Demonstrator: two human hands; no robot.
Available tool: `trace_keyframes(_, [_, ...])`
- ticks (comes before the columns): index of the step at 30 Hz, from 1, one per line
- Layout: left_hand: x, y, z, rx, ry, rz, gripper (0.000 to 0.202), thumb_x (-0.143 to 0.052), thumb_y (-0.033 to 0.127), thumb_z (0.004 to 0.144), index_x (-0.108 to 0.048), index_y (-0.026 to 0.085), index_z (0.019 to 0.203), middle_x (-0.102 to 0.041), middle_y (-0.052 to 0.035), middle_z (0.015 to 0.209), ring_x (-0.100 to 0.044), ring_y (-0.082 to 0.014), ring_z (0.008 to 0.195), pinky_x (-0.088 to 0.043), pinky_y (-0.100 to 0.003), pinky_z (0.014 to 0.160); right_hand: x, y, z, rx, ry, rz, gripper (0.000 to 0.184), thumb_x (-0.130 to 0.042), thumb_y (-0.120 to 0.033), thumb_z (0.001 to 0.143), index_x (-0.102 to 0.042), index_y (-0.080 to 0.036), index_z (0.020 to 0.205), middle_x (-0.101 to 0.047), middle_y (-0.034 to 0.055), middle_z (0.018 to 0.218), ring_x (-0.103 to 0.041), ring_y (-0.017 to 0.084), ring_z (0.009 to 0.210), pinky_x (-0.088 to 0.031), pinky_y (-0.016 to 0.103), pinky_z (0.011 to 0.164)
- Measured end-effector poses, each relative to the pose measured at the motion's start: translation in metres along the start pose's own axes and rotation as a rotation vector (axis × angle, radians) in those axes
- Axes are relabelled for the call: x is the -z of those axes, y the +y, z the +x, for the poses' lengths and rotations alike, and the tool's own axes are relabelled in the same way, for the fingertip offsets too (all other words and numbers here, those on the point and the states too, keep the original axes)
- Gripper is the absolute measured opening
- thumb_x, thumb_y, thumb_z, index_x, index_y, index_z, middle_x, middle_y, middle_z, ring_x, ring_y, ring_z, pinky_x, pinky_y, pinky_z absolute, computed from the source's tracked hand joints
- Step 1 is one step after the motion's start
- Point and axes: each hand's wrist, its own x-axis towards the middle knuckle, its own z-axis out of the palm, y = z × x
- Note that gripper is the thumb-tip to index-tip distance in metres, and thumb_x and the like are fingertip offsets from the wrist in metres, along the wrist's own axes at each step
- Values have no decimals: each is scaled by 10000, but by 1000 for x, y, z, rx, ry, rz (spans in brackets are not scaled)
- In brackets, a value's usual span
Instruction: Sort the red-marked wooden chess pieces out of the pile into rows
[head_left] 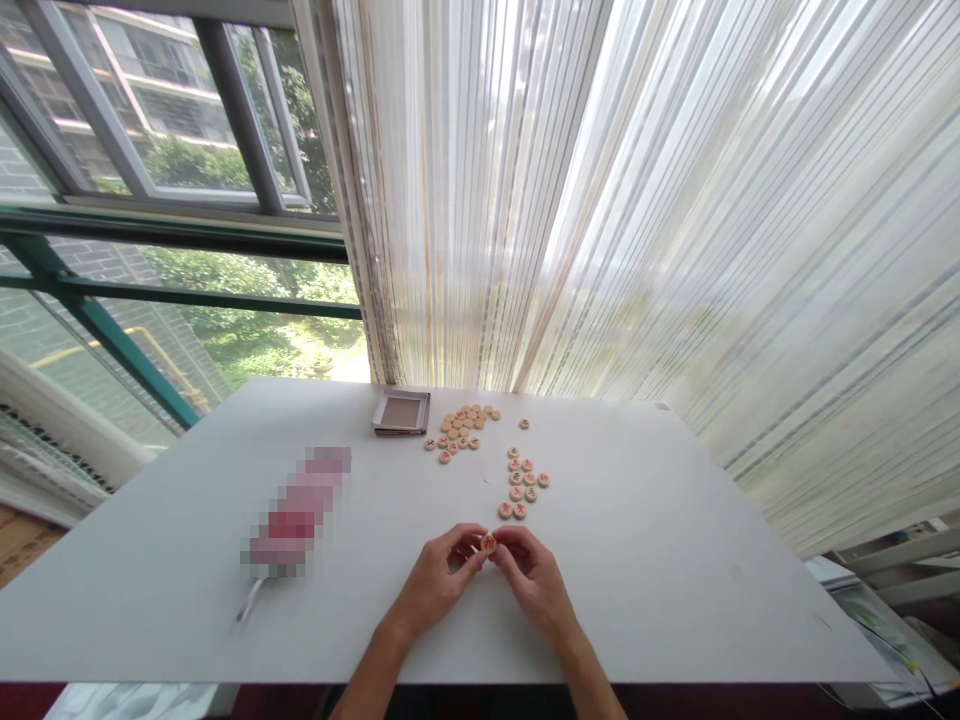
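Observation:
Both of my hands meet low in the middle of the white table [675, 560]. My left hand [439, 580] and my right hand [534, 575] pinch one round wooden game piece with a red mark [487, 543] between their fingertips. Just beyond them lies a small cluster of like pieces with red marks [523, 483]. Farther back is a second, looser group of pale pieces [459, 432], and one piece [523, 424] lies alone.
A small shallow open box [402, 411] lies at the table's far edge. A blurred pink object [298, 510] lies to the left. Sheer curtains [675, 220] hang behind the table, with a window [165, 200] at the left.

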Motion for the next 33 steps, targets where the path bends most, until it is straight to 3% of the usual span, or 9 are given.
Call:
trace_keyframes(16, [-3,-1,-5,-46,10,133,299,-614,405,843,-703,192,1033,-725,-65,900,-634,-177,724,-538,-287,706,-1,10,1,-35,50,-56,308,-668,-496,813,-639,-190,818,-692,24,736,-669,187,694,-538,277,638])
trace_keyframes(23, [-4,2,-5,-56,-2,171,283,-597,400,862,-692,203,1043,-724,-53,902,-632,-170,724,-521,-268,695,-1,9,-1,-52,66,-14,334,-637,-522,829,-648,-190,797,-712,46,747,-689,213,715,-556,316,677])
trace_keyframes(33, [-2,-1,-5,-34,-2,112,270,-583,379,880,-638,216,1089,-728,-52,940,-669,-182,778,-543,-277,741,-1,5,0,-40,30,33,270,-615,-459,866,-655,-195,902,-711,53,838,-693,214,782,-562,331,746])
